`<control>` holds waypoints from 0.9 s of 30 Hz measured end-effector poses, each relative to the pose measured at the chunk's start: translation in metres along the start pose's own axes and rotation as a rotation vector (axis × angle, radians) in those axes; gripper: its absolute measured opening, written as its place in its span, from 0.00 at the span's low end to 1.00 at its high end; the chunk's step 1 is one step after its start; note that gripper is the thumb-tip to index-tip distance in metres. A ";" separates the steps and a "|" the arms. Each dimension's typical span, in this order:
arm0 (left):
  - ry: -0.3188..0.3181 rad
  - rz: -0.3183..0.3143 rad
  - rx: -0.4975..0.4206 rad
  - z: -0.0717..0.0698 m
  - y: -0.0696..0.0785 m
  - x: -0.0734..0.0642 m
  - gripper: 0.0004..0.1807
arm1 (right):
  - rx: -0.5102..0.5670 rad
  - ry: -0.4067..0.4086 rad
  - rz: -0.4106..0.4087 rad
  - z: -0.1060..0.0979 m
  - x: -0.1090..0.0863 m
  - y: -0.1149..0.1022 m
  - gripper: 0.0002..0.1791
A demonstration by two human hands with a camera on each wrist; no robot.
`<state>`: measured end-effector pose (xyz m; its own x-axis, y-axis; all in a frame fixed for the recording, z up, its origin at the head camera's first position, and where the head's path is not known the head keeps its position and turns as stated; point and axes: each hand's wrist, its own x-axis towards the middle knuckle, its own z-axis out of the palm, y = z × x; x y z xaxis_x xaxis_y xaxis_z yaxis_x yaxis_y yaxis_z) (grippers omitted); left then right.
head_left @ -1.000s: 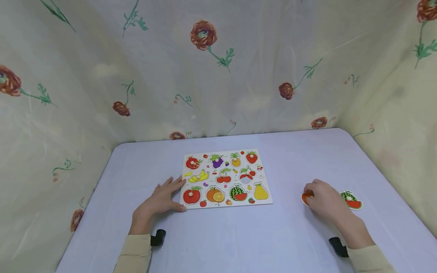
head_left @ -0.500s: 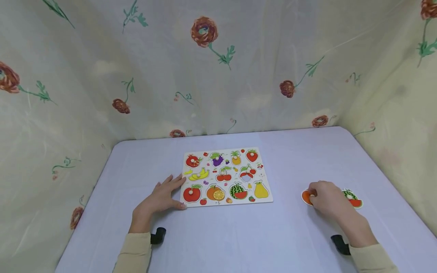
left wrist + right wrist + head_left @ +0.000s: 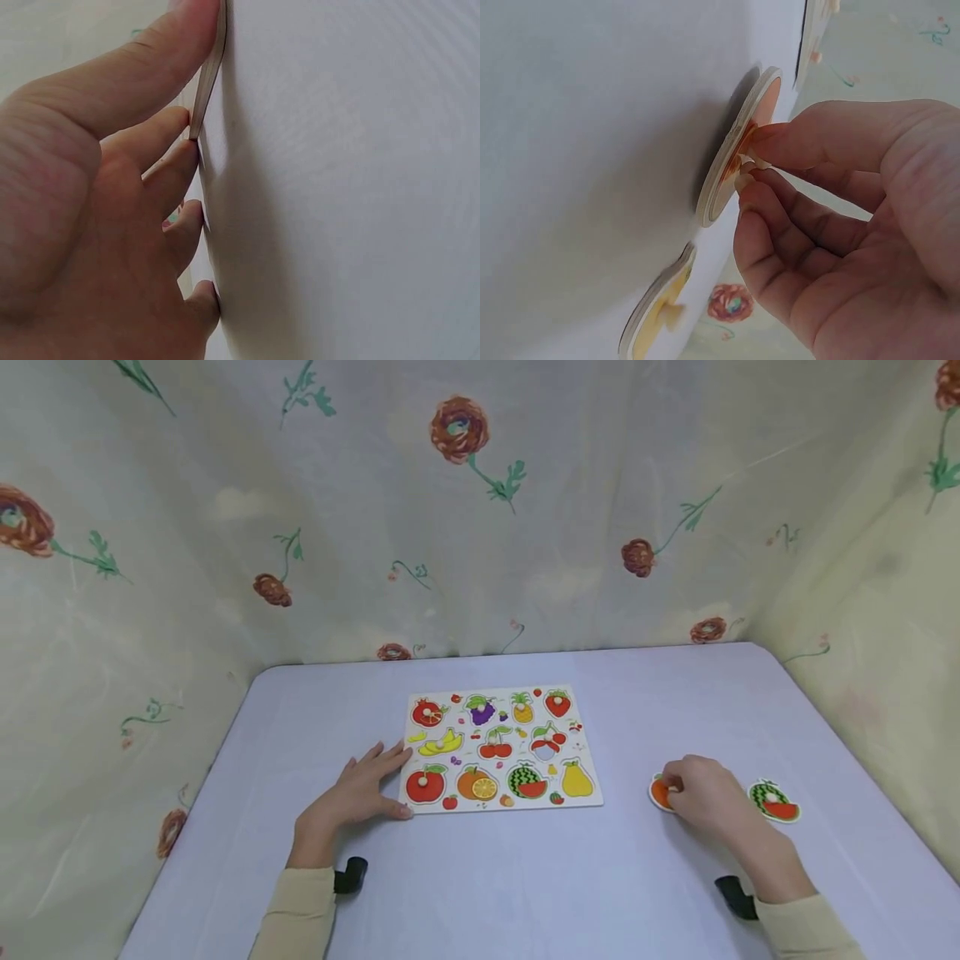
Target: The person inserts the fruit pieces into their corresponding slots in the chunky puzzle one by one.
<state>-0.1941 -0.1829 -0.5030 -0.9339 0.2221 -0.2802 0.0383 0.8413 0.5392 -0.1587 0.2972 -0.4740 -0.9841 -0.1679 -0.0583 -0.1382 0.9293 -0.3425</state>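
Note:
In the head view a white fruit puzzle board [image 3: 592, 797] lies on the table. My left hand [image 3: 362, 789] rests along its left side with spread fingers, the thumb at its near-left corner. The left wrist view shows the board's thin edge [image 3: 210, 75] against the thumb and fingertips. Off to the right, my right hand [image 3: 705, 793] pinches the small knob of a round orange-fruit puzzle piece [image 3: 739, 146] between thumb and fingers. That piece stands tilted close over the table, its shadow beside it. A watermelon puzzle piece [image 3: 774, 802] lies just right of this hand.
Several knobbed fruit pieces sit in the board, among them an apple [image 3: 425, 786] and grapes [image 3: 481, 711]. A yellowish knobbed piece [image 3: 656, 311] shows low in the right wrist view. A flower-printed cloth [image 3: 525, 527] encloses the white table [image 3: 510, 885] behind and at the sides.
My right hand has shifted slightly left with the orange piece, uncovering the watermelon piece. My left hand stays at the board, and the head view has swung a little.

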 end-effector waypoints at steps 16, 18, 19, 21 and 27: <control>0.006 0.004 -0.009 0.002 0.000 0.001 0.54 | -0.006 -0.035 -0.019 0.002 0.014 -0.029 0.10; 0.005 0.000 -0.008 0.002 0.000 0.001 0.54 | -0.009 -0.033 -0.035 0.001 0.017 -0.032 0.10; 0.005 -0.002 -0.008 0.002 0.000 0.001 0.54 | -0.008 -0.033 -0.042 0.000 0.018 -0.033 0.10; 0.003 -0.006 -0.009 0.001 0.000 0.001 0.54 | -0.006 -0.036 -0.051 -0.001 0.021 -0.037 0.09; -0.003 0.003 -0.019 0.000 0.001 0.000 0.54 | -0.002 -0.063 -0.070 -0.003 0.028 -0.051 0.09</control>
<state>-0.1942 -0.1824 -0.5023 -0.9326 0.2265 -0.2809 0.0348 0.8312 0.5549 -0.1799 0.2460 -0.4555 -0.9630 -0.2527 -0.0935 -0.2066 0.9152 -0.3459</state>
